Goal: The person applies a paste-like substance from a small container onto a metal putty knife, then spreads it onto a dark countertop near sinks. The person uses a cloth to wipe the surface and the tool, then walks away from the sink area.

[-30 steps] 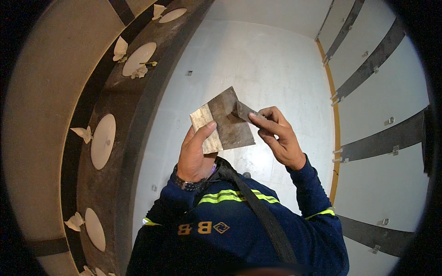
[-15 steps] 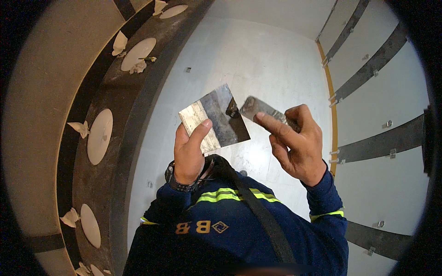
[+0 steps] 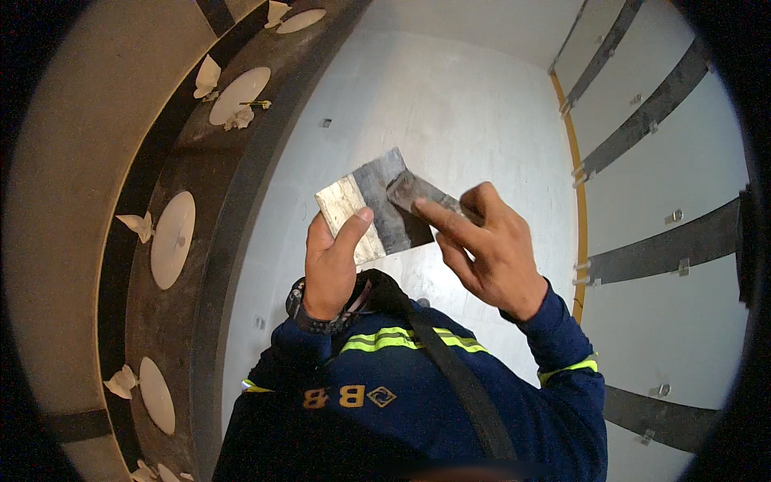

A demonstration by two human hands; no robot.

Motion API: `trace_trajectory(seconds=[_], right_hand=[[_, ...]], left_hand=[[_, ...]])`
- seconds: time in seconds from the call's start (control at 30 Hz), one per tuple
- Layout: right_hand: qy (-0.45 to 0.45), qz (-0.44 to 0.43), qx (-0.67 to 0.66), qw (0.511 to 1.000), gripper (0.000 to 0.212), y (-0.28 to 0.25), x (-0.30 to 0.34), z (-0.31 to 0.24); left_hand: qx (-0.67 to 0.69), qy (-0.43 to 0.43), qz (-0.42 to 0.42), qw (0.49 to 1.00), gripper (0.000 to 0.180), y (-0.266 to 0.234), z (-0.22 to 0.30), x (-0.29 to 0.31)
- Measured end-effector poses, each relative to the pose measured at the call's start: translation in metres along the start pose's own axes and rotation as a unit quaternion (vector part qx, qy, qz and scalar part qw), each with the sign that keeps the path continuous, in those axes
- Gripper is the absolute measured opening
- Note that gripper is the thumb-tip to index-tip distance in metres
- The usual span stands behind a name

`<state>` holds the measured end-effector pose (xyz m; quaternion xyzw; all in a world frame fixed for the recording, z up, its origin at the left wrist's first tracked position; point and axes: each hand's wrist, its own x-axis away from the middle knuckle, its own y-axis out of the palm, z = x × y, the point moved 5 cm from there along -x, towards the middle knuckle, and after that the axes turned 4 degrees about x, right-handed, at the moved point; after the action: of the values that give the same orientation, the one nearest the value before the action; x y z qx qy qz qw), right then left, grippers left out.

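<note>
White wall (image 3: 450, 104), dark bands (image 3: 642, 104), round discs (image 3: 173, 239).

Dark curved band (image 3: 173, 321) — 4 pale round discs (image 3: 173, 239) on it.

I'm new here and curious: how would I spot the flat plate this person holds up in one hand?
Start at the pale wall straight ahead, then drop to the two raised hands before it. The left hand grips a flat square plate, thumb across its face. Unlike the narrow grey blade that the right hand presses against it, it is wide, half pale, half dark grey.
</note>
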<state>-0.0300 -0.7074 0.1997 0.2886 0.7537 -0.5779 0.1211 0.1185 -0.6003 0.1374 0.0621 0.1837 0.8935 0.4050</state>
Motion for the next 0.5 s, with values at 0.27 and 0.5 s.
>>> trace_trajectory(seconds=[0.27, 0.5], right_hand=[[0.096, -0.019, -0.308, 0.946, 0.042, 0.045, 0.015, 0.045], [0.274, 0.091, -0.391, 0.874, 0.030, 0.034, 0.034, 0.068]], left_hand=[[0.239, -0.104, -0.016, 0.965, 0.033, 0.014, -0.002, -0.001], [0.019, 0.045, 0.048, 0.998, 0.026, -0.002, 0.009, 0.000]])
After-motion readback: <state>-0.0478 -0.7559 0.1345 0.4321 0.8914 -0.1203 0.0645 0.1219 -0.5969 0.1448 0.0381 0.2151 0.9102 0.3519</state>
